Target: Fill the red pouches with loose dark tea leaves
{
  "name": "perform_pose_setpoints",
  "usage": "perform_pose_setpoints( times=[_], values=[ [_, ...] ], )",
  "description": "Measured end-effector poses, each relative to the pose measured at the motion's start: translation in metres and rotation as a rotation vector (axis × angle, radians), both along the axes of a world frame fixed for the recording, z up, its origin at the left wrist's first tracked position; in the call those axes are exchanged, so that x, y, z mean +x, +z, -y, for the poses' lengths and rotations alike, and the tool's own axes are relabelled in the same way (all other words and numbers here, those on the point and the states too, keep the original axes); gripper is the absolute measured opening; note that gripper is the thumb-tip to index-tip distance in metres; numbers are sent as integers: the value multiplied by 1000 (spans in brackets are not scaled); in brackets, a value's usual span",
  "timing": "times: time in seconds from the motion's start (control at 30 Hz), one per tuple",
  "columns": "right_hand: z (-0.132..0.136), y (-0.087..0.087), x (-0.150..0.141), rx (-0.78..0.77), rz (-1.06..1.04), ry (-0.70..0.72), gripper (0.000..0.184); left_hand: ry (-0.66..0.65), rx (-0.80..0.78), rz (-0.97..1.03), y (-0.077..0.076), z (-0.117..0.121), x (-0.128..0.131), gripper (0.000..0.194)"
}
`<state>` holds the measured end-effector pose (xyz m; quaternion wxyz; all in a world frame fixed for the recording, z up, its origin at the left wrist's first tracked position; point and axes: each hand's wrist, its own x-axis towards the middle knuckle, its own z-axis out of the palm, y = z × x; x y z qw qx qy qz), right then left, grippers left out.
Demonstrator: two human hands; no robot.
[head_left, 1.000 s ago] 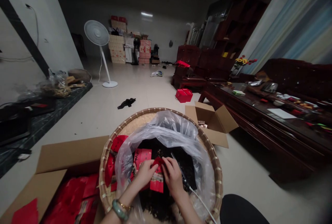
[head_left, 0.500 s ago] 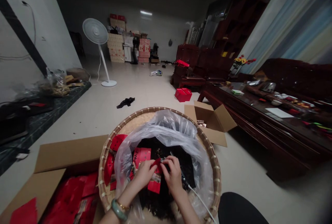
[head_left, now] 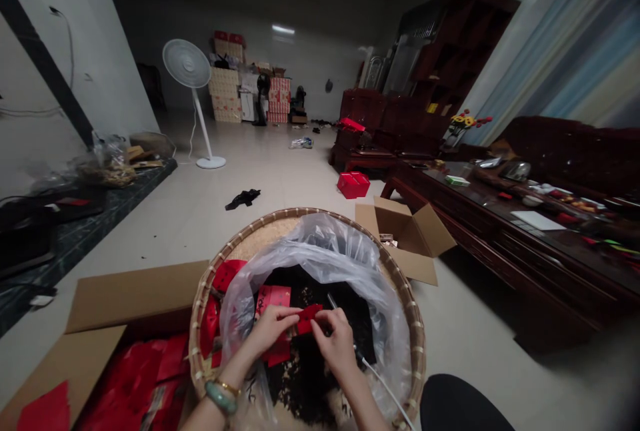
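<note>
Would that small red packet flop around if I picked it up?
Probably a little. The red packet looks thin and seems to bend where the left hand and right hand pinch it, so it likely feels light and soft. Its flat shape suggests it would slide rather than roll.

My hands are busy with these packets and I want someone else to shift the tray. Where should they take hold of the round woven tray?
Take the round woven bamboo tray by its raised rim on the upper right, coming from the right. The rim there stands clear of the clear plastic bag, and the floor beside it is open, while the cardboard box crowds the left side.
</note>
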<state>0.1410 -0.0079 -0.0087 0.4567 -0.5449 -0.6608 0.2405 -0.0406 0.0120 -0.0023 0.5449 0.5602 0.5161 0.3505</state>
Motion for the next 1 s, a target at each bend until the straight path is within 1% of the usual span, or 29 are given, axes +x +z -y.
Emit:
perform_pose_setpoints(
  times=[0.07,0.13,0.23,0.3,0.33,0.4,0.47,0.53,0.63,0.7,0.8,1.0],
  values=[
    [0,0,-1,-62,-26,-16,16,-33,11,9,1,0,1,29],
    [-1,1,1,-79,-57,-56,19,-29,-59,48,4,1,2,31],
    [0,4,5,-23,-111,-56,24,87,-226,180,9,5,5,40],
    [2,6,5,-9,-155,-9,25,185,-280,323,12,8,6,42],
    [3,6,4,-30,-188,25,25,224,-291,401,13,10,7,42],
    [6,7,0,-118,-289,111,24,256,-302,531,15,12,10,43],
    [7,10,-3,-232,-427,202,29,252,-300,586,17,13,13,45],
    [8,14,-4,-331,-547,284,41,245,-293,581,17,13,15,48],
    [8,17,-3,-451,-587,390,48,224,-305,523,14,11,17,53],
    [8,16,-2,-502,-580,388,50,201,-318,480,11,11,18,56],
    [9,14,-2,-569,-628,341,55,164,-326,445,5,13,18,61],
    [9,17,-2,-649,-697,435,55,120,-339,401,-2,11,16,70]
  ],
)
